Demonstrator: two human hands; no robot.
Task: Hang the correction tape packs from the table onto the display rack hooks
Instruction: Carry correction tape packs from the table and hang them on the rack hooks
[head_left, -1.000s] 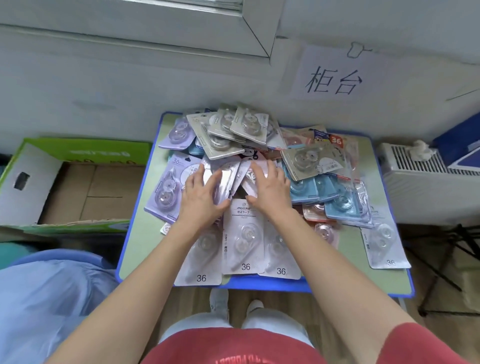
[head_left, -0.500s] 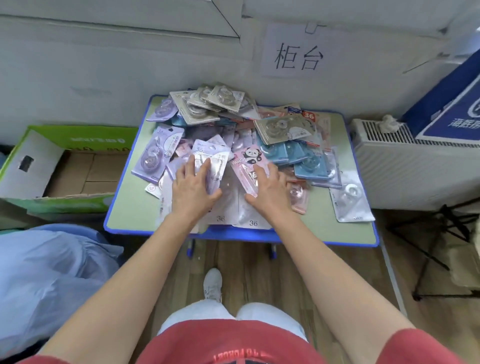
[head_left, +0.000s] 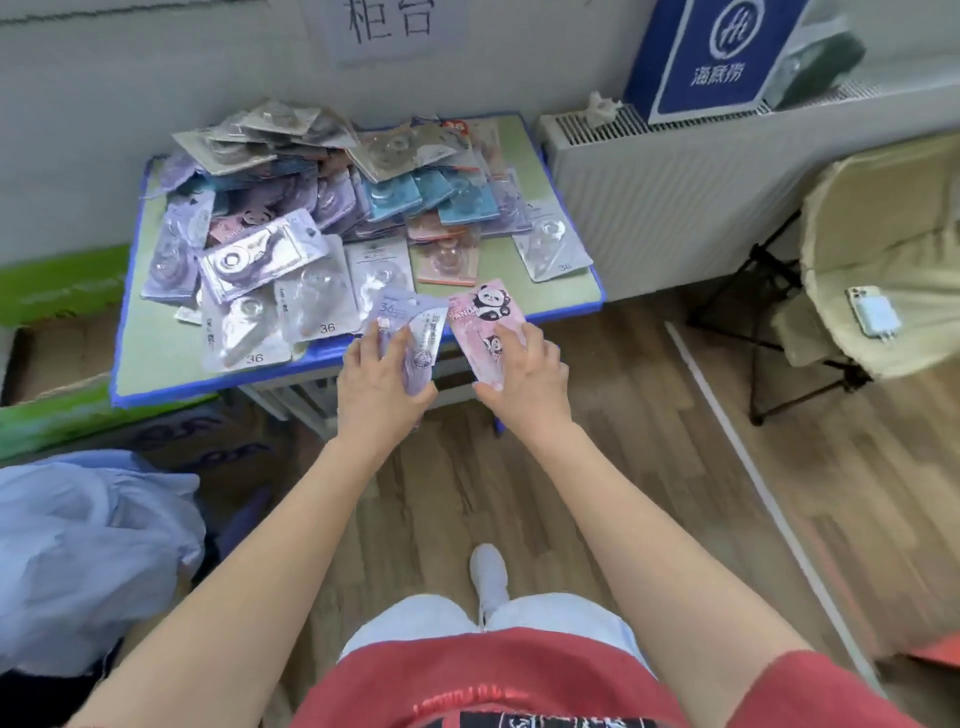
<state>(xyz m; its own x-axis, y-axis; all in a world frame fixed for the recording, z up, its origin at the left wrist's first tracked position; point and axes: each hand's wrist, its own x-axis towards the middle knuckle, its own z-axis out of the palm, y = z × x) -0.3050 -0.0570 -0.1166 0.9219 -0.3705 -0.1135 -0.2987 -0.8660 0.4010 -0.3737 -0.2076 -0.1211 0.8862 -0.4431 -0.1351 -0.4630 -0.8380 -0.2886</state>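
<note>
Two hands: both now clear of the pile and drawn back past the table's near edge; half a second ago they lay flat on the packs.
Left hand: fingers and thumb closed around purple packs; it looks like more than one, fanned, but I cannot count them.
Right hand: thumb under, fingers over, pinching a pink panda pack by its lower half.
Held packs: upper ends reach over the near table edge; the lower ends hang off it, above the floor.
Meaning: the pick-up step looks done; the carry to the hooks comes next.
Table: blue-rimmed, just ahead of the hands.
Pile: most packs lie here unhung, overlapping, from the near edge to the wall side; some white ones marked 36 sit nearest.
View: swung to the right since a second ago, so a radiator and a folding chair now show.
Rack: not in view, so I cannot tell where the hooks are; a turn away from the table seems needed.
</note>
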